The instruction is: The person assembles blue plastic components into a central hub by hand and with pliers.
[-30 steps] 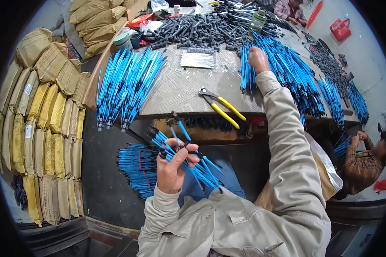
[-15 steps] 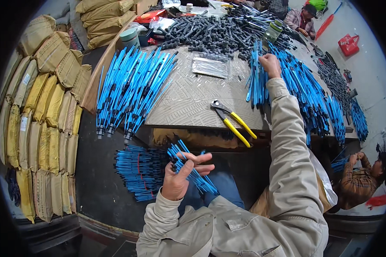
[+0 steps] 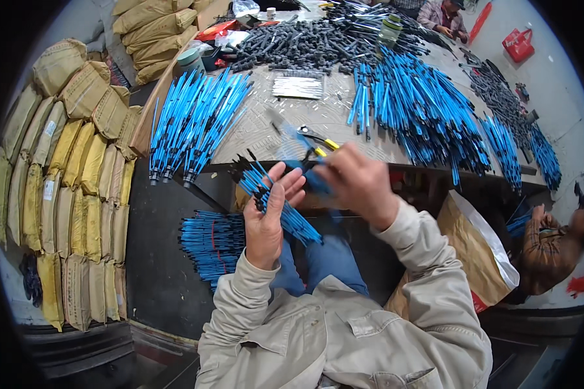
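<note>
In my left hand [image 3: 266, 223] lies a bundle of thin blue rods with black ends [image 3: 291, 222], slanting across the palm, the thumb over it and the fingers partly spread. My right hand [image 3: 360, 185], smeared by motion, is just right of that bundle with its fingers curled. A blurred streak of blue rods [image 3: 319, 180] runs from its fingertips; how many cannot be made out. Behind the right hand, pliers with yellow handles [image 3: 318, 138] rest on the table, partly covered. A large heap of blue rods [image 3: 428, 110] spreads over the table's right side.
More blue rods [image 3: 198, 123] lie at the table's left edge. Banded blue bundles [image 3: 207, 243] sit below, left of my knees. Black fittings [image 3: 305, 45] are heaped at the back, behind a bag of white sticks [image 3: 297, 85]. Stacked sacks [image 3: 65, 194] line the left; co-workers sit at right.
My right hand has come back from the heap on the right toward my left hand, bringing blue rods along. My left hand with its bundle has risen slightly.
</note>
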Motion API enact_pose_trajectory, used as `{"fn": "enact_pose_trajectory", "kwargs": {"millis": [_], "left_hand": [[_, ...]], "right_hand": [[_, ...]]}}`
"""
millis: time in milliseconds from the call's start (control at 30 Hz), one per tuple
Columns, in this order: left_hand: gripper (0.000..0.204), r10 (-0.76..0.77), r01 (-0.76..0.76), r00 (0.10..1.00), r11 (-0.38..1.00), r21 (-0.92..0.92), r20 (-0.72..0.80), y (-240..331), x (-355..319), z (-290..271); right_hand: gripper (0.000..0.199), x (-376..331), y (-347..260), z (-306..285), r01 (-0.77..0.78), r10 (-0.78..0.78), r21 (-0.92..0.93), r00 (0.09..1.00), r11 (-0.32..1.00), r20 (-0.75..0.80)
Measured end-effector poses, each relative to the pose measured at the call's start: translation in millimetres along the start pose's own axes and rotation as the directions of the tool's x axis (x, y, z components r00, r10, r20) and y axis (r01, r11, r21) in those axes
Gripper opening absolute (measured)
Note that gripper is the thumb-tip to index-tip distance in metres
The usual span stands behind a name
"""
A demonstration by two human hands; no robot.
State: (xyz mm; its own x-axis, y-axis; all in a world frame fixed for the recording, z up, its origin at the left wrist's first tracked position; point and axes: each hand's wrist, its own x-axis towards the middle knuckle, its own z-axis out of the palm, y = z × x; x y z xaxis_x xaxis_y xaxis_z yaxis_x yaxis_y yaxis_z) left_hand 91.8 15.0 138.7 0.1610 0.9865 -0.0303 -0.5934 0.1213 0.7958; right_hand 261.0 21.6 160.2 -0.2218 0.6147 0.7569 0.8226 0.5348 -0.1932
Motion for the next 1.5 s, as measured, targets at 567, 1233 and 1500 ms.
{"fn": "enact_pose_trajectory", "kwargs": {"millis": [567,1233,1500], "left_hand": [[0.015,-0.064,0.091,0.986,0.980,-0.176,0.152,13,0,-42],[0.019,-0.173,0.190,0.952,0.981,-0.045,0.252,-5,-23,-31],[0.022,-0.121,0.124,0.984,0.992,-0.014,0.133,-10,-9,-39]], "right_hand": [[0.035,52,241,45,-0.644,0.692,-0.288,0.715,0.709,0.103],[0.030,47,231,12,-0.566,0.536,-0.414,0.821,0.713,-0.198],[0.029,21,77,-46,-0.303,0.255,-0.090,0.903,0.949,-0.346]]}}
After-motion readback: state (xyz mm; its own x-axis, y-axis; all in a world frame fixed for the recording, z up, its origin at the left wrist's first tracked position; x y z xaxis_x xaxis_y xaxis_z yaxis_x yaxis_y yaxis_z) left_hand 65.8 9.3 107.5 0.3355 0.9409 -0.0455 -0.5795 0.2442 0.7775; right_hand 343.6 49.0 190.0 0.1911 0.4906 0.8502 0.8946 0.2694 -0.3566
